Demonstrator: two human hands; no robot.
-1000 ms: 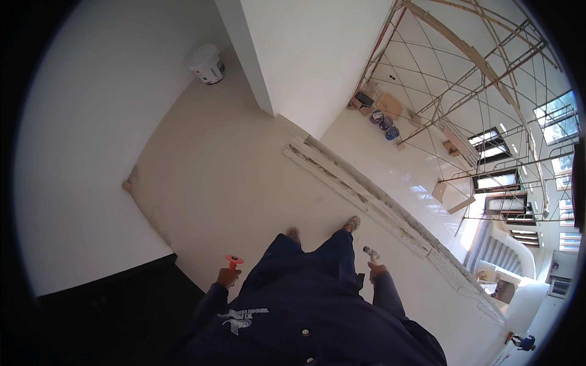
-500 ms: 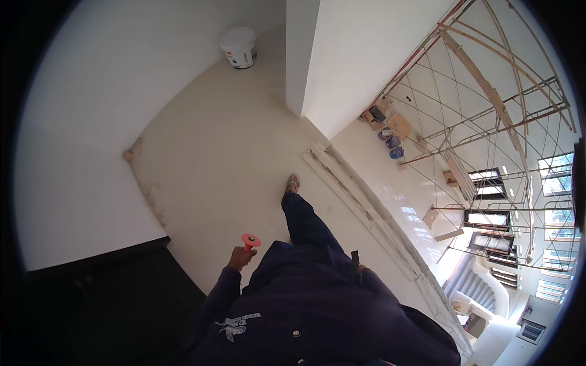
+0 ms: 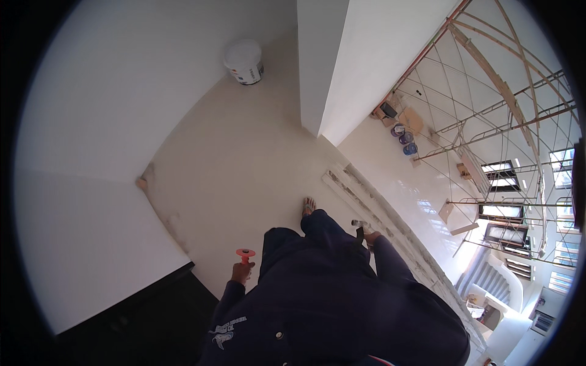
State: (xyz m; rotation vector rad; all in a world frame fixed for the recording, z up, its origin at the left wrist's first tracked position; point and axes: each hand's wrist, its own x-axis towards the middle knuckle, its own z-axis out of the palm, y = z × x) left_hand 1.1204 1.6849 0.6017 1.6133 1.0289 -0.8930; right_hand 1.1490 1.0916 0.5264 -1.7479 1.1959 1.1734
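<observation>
My left hand (image 3: 242, 272) is closed round the grip of a chisel with a red, disc-shaped hand guard (image 3: 245, 252). A dark round end shows in the middle of the disc; the blade is out of sight below. On the other side of my body, my right hand (image 3: 371, 238) is closed on what looks like a hammer (image 3: 358, 224), with a pale metal head. A dark piece beside the hand and my dark sleeve hide most of its handle. Both hands hang near my hips, apart from each other.
A white lidded bucket (image 3: 244, 62) stands by the left wall. A white pillar (image 3: 323, 67) rises ahead. Along the right runs a rough, raised floor edge (image 3: 390, 210), with a drop beyond to a lower hall. Scaffolding (image 3: 506, 122), blue buckets (image 3: 408, 143) and stairs (image 3: 490, 280) are down there.
I have moved forward a step, and the bucket and pillar sit lower in view. My right hand has come out from behind my body, showing the tool's metal head. The left still grips the chisel.
</observation>
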